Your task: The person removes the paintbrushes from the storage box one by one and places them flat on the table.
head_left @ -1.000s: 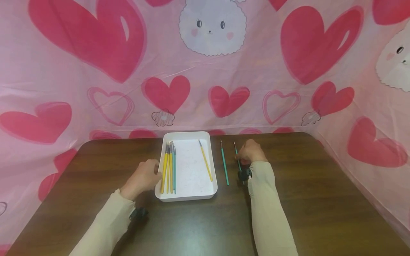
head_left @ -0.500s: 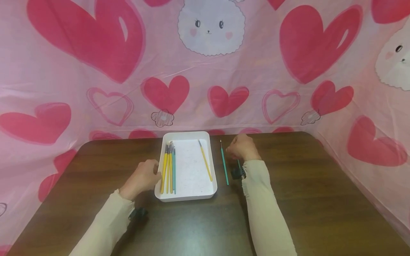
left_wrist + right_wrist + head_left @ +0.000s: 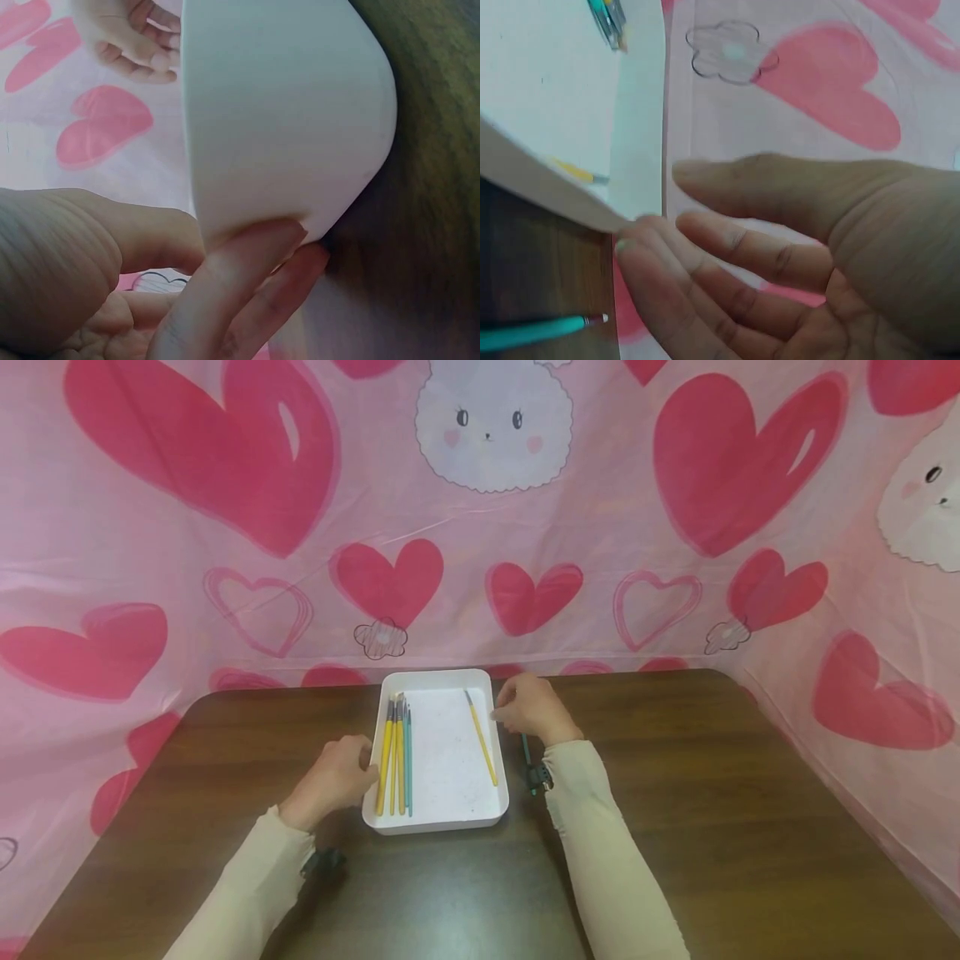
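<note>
My left hand grips the left wall of a white tray, fingers pressing its outer side and thumb at the rim. My right hand hovers by the tray's right rim, thumb and fingers apart, with nothing between them; whether it touches the rim I cannot tell. Inside the tray, several yellow and teal paintbrushes lie side by side along the left wall. A single yellow paintbrush lies at a slant near the right wall. Below my right hand, a teal paintbrush lies on the table, partly hidden in the head view.
A dark brown wooden table carries everything. Behind and beside it hangs a pink cloth printed with hearts and white animal faces. A black wrist camera sits under the right wrist, another under the left.
My right hand has moved left, from the outer teal paintbrush to the tray's right rim, covering most of the nearer one. The outer paintbrush is now out of sight. My left hand has stayed put.
</note>
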A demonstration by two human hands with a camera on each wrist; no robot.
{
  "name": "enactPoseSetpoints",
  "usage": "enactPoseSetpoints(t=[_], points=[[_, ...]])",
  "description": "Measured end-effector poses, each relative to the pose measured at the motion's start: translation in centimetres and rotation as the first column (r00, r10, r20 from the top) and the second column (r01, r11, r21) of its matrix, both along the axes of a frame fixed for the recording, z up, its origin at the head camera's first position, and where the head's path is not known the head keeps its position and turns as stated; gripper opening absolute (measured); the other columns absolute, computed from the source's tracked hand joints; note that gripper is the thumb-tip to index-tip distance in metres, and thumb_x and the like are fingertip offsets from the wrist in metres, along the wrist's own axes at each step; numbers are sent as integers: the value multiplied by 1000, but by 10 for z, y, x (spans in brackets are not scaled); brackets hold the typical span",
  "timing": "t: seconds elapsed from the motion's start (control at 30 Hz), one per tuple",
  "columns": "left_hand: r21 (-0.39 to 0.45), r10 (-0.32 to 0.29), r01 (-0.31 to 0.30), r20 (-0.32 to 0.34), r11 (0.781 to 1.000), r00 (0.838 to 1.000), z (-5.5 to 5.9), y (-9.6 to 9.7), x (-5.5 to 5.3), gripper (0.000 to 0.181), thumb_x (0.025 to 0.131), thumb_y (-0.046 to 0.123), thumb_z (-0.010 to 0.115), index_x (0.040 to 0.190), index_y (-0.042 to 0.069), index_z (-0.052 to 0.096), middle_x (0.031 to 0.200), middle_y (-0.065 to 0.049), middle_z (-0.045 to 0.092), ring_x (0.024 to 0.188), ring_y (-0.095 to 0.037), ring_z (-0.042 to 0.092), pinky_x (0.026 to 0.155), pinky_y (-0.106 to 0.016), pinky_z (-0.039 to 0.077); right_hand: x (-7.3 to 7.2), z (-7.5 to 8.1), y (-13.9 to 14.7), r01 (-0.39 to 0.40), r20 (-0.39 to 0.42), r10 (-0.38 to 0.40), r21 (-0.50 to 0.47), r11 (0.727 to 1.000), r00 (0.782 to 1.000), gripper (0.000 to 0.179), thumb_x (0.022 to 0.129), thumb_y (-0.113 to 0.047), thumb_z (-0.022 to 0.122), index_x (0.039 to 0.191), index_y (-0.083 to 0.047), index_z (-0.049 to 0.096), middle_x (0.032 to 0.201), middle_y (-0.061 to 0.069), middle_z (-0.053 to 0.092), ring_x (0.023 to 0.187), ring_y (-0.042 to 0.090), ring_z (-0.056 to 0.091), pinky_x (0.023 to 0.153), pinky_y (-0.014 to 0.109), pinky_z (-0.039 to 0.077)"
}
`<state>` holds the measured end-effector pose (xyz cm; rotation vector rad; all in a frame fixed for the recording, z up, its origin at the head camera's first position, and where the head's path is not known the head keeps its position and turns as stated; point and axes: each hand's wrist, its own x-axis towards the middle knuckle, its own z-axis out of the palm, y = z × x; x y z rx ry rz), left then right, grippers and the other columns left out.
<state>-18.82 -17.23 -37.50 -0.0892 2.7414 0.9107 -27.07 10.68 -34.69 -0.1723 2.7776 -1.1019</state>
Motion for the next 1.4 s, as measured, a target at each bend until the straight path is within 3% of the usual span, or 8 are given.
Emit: enactPoseSetpoints(t=[0.2, 0.4, 0.87, 1.1, 1.27, 1.4], points=[[6, 7, -7, -8, 1000, 1000, -1, 1, 0, 45, 94, 16, 69, 133, -2, 57, 104, -14, 68, 81, -23, 65, 68, -33, 58, 3, -2, -17, -84, -34, 87, 79, 993, 996, 21, 86, -15, 77, 103, -3, 73, 91, 11, 75, 70, 20, 71, 66, 33, 57], [3, 12, -12, -12, 1000, 1000, 0, 1, 1, 45, 94, 16, 69, 133, -3, 57, 105, -14, 68, 81, -23, 65, 69, -36, 60, 5, -10, -31, -132, -86, 143, 116, 984, 986, 20, 82, -13, 78, 98, -2, 73, 100, 11, 72, 83, 23, 65, 73, 32, 54], [33, -9, 10, -12, 999, 1000, -1, -1, 1, 43, 95, 12, 66, 133, -6, 57, 105, -16, 68, 80, -22, 65, 66, -34, 57, 12, -20, -51, -179, -15, 187, 212, 961, 982, 19, 85, -12, 80, 97, -1, 71, 90, 10, 68, 79, 24, 60, 68, 34, 52], [20, 2, -2, -11, 1000, 1000, -1, -1, 1, 43, 95, 14, 67, 133, -4, 57, 106, -15, 69, 81, -23, 65, 68, -33, 57, 14, -19, -53, -150, -44, 167, 260, 954, 985, 17, 86, -11, 78, 89, 0, 66, 80, 9, 65, 69, 22, 59, 60, 31, 49], [15, 9, -9, -15, 1000, 1000, -2, 0, 0, 42, 95, 14, 67, 132, -3, 58, 104, -13, 69, 80, -23, 65, 68, -33, 57, 16, -18, -56, -76, -64, 98, 289, 954, 993, 18, 87, -10, 76, 95, 2, 67, 86, 13, 67, 72, 26, 59, 64, 35, 52], [19, 14, -13, -10, 1000, 1000, -1, 0, 1, 42, 95, 15, 68, 132, -3, 58, 104, -13, 69, 80, -23, 65, 68, -33, 57, 18, -18, -58, -67, -111, 115, 364, 929, 987, 13, 88, -6, 71, 97, 2, 66, 93, 18, 70, 77, 31, 65, 67, 42, 55]])
